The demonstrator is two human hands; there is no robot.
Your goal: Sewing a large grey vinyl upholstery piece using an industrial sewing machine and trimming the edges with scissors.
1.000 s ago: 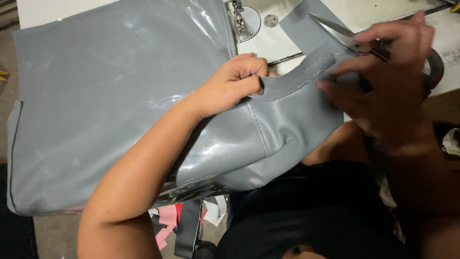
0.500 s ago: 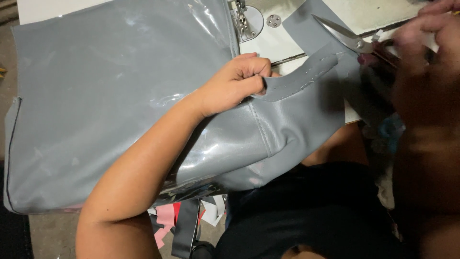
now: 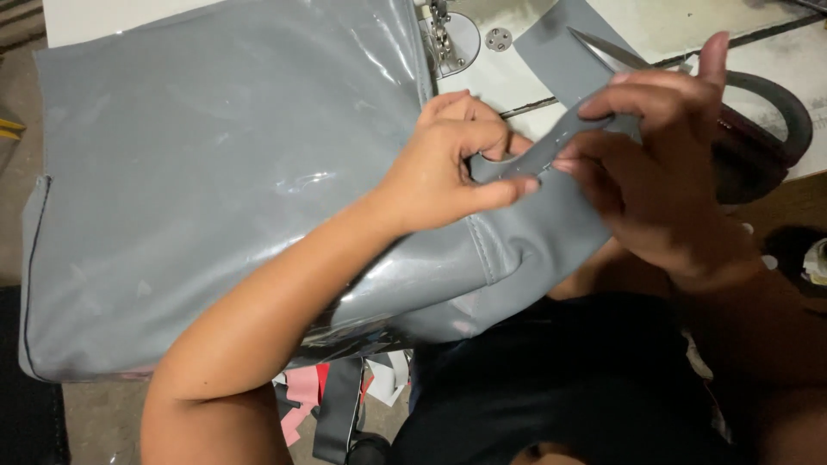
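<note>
Both hands pinched the narrow grey strap (image 3: 551, 148) at the glossy grey bag's (image 3: 241, 189) edge, left hand (image 3: 448, 164) at its base, right hand (image 3: 655, 164) also holding scissors (image 3: 629, 60), whose blades could nick the vinyl if the grip slipped.

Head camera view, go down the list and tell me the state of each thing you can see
Grey bag: lying flat, glossy, partly off the table.
Strap: pinched between both hands.
Left hand: gripping the strap.
Right hand: fingers closed on the strap.
Scissors: lying behind the right hand, blades nearly shut.
Sewing machine foot: nothing under it.
</note>
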